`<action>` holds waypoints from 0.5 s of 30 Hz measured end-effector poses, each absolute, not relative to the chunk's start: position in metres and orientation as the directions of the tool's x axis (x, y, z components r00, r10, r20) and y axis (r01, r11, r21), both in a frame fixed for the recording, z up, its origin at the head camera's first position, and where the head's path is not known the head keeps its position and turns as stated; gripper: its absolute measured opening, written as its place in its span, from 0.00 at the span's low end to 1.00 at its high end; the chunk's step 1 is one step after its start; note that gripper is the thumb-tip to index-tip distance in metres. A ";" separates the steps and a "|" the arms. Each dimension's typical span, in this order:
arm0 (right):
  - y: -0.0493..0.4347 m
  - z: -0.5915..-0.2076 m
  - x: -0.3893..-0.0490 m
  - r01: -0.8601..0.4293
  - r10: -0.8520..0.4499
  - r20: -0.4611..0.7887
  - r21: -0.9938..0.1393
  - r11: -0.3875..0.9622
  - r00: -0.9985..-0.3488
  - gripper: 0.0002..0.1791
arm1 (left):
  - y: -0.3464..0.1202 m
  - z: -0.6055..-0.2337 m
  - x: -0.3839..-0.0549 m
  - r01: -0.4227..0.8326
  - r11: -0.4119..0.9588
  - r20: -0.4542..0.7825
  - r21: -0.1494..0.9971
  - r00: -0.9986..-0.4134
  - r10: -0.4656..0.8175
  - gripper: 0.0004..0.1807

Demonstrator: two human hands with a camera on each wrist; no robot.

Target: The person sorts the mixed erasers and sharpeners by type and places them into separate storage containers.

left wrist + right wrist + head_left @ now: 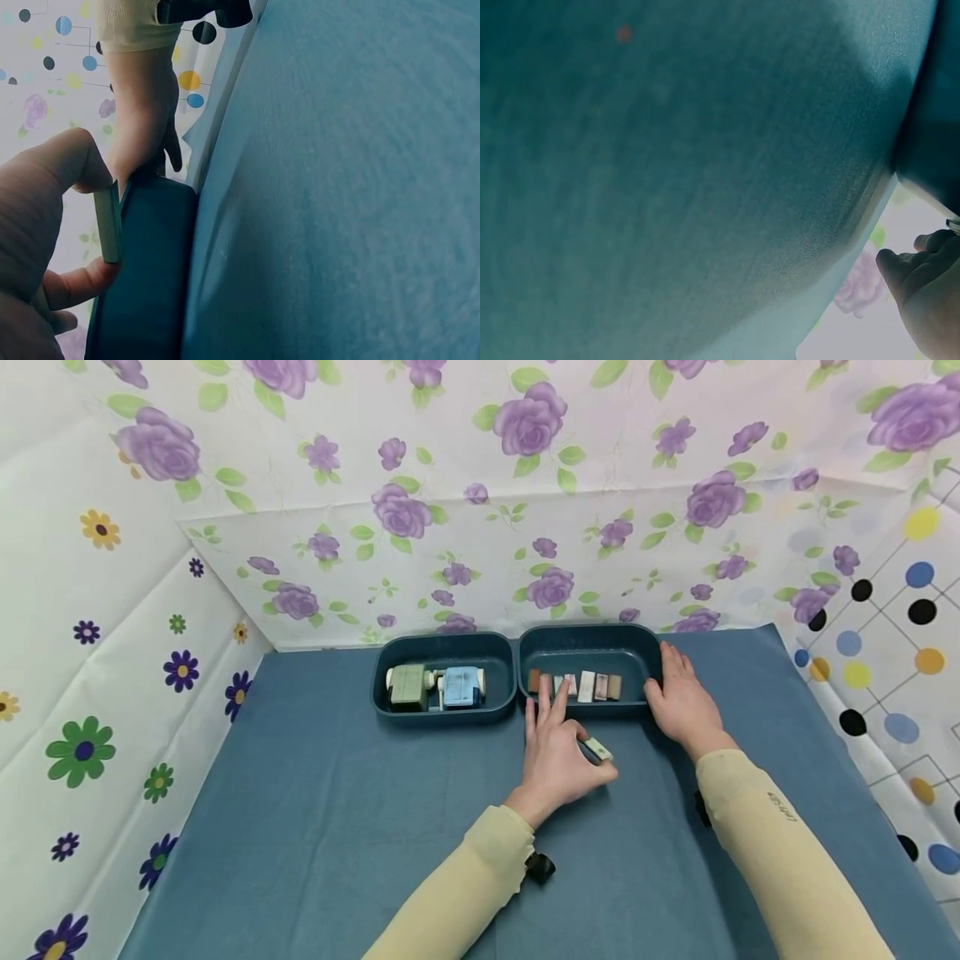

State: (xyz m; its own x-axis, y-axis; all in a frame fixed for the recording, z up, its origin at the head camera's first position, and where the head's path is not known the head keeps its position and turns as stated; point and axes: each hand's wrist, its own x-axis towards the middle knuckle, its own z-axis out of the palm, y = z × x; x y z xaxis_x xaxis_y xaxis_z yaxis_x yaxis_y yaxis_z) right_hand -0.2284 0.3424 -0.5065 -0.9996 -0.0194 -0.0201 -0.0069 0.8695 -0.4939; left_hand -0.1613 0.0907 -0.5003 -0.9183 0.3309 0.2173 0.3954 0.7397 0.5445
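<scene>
My left hand pinches a small pale green rectangular block between thumb and forefinger, in front of the right-hand tray. In the left wrist view the block appears as a thin slab held by its ends. The other fingers stretch forward over the tray's front rim, partly covering the row inside. Along that tray's front side stand several small blocks in brown, white, pinkish and tan. My right hand rests on the tray's right end, fingers extended along the rim.
Left of it, end to end, stands a second dark blue tray with a green toy vehicle and a blue toy vehicle inside. A blue cloth covers the table. Flowered sheeting rises behind the trays.
</scene>
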 end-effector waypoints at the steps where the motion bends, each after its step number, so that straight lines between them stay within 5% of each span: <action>1: 0.342 -0.506 -0.229 -0.006 -0.019 -0.021 -0.493 0.870 -1.000 0.41 | 0.090 -0.500 -0.162 0.396 0.739 0.221 0.546 -0.918 0.329 0.20; 15: 0.342 -0.504 -0.228 -0.012 -0.029 -0.028 -0.496 0.868 -0.999 0.41 | 0.074 -0.488 -0.175 0.390 0.730 0.259 0.560 -0.920 0.293 0.17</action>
